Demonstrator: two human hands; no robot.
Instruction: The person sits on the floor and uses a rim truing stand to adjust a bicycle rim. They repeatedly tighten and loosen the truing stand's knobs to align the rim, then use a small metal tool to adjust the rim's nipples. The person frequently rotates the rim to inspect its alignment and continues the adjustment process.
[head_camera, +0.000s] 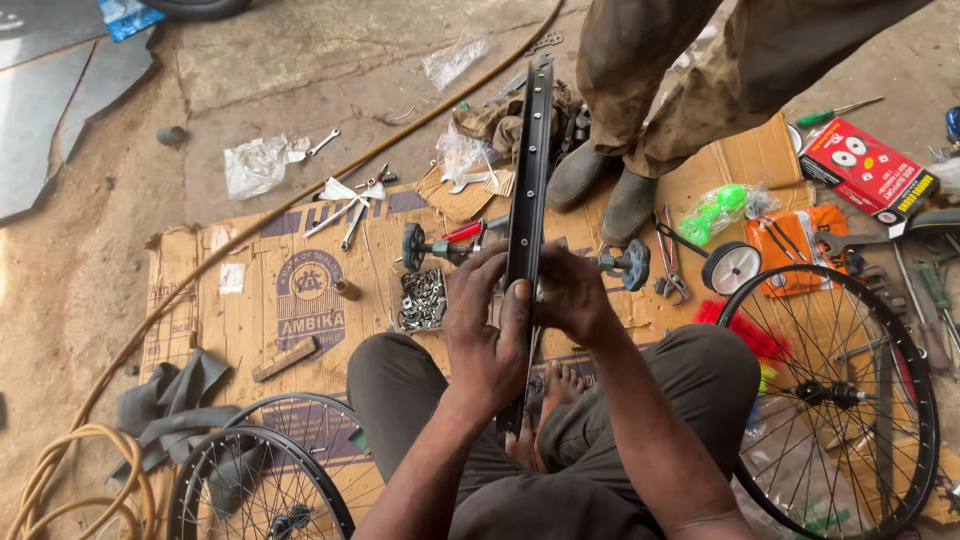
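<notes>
From the head camera, the person is sitting cross-legged on flattened cardboard (250, 330) and holding a bare black wheel rim (528, 170) edge-on, its lower end running down between the knees and its upper end reaching toward another person's boots (600, 190). The left hand (487, 320) is wrapping around the rim's near edge, fingers closed on it; the right hand (572, 290) is clamping the opposite side at the same height — both grips firm. A tray of small metal nipples (423, 298) is lying just left of the hands, and a spoked wheel (835, 400) is resting to the right. To work well here, I judge the rim should be kept steady and upright, with one hand bracing while the other is feeling along the spoke holes.
</notes>
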